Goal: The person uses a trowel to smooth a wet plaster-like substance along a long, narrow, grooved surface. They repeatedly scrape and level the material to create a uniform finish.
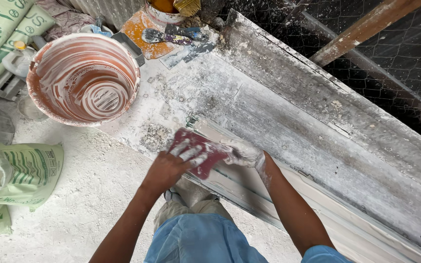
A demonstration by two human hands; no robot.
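A dark red sheet of sandpaper (202,151) lies pressed on a long white plaster moulding (288,195) that runs diagonally along the near edge of a dusty workbench. My left hand (171,165) presses flat on the sheet's left side with plaster-covered fingers spread. My right hand (242,153), coated in white, grips the sheet's right edge. Both hands hold the sandpaper against the moulding's end.
An orange bucket (83,78) smeared with white plaster stands at the left. Beyond it lie putty knives (171,36) and a paint tin with a brush (174,7). Green-printed sacks (20,175) sit at the left. Wire mesh (395,53) lines the right side.
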